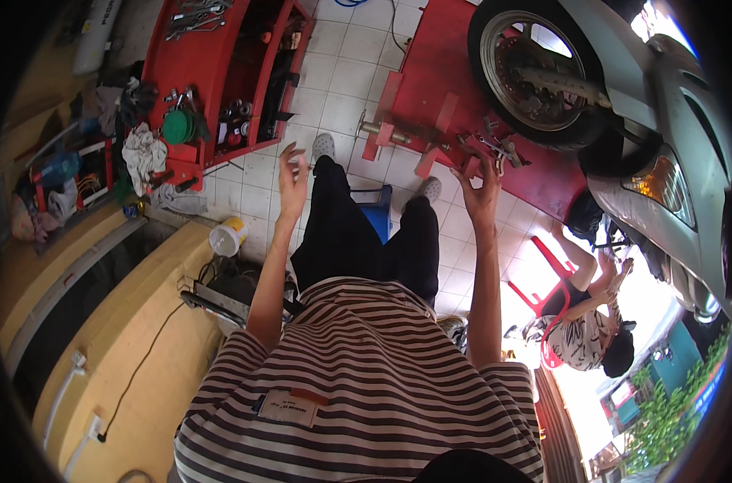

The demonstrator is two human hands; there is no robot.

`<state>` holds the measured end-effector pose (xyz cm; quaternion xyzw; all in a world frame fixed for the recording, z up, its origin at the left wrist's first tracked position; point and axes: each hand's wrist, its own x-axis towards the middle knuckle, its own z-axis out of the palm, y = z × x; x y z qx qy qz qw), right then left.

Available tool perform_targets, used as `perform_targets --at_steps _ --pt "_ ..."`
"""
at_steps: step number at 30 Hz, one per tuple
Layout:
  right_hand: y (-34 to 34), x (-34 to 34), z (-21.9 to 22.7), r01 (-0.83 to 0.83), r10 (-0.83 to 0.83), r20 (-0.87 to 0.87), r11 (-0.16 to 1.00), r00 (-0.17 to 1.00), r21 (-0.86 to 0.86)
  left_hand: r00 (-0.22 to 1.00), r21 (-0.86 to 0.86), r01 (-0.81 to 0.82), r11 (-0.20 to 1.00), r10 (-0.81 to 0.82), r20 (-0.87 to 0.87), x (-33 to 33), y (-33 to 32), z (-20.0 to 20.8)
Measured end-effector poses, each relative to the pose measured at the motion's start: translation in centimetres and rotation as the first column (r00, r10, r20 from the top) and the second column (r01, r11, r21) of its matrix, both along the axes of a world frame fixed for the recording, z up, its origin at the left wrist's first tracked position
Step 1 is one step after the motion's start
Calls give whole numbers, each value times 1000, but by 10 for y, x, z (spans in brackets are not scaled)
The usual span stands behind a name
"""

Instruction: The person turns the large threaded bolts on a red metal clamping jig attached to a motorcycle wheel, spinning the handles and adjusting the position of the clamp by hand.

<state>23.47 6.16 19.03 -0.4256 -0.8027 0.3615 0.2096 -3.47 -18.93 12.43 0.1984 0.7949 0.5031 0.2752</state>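
My left hand (293,181) is raised over the tiled floor, its fingers apart and nothing in them. My right hand (483,193) is held up before the near edge of a red lift platform (430,60), fingers curved and parted, with nothing visible between them. Beyond its fingertips several metal tools (499,149) lie on the platform. The front wheel (535,76) of a silver scooter (676,137) rests on that platform.
A red tool cabinet (193,60) with wrenches on top stands to the left, near a white bucket (228,237). Below me is a blue stool (376,217). Another person (583,330) sits on a red chair (543,274) at right.
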Motion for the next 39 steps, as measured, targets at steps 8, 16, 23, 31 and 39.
perform_targets --at_steps 8,16,23,31,39 --pt "9 14 -16 -83 81 37 995 996 47 813 -131 -546 828 561 158 104 -155 2" --pt "8 18 -21 -71 66 59 993 996 89 775 -62 -599 798 598 207 104 -146 26" --pt "6 14 -17 -78 71 52 983 996 167 911 -146 -326 934 351 216 53 -133 7" --pt "10 16 -29 -105 94 63 973 994 206 964 208 264 942 -252 -79 12 72 92" --pt "17 10 -49 -153 181 -80 951 980 268 683 53 599 799 -475 -555 -4 117 40"
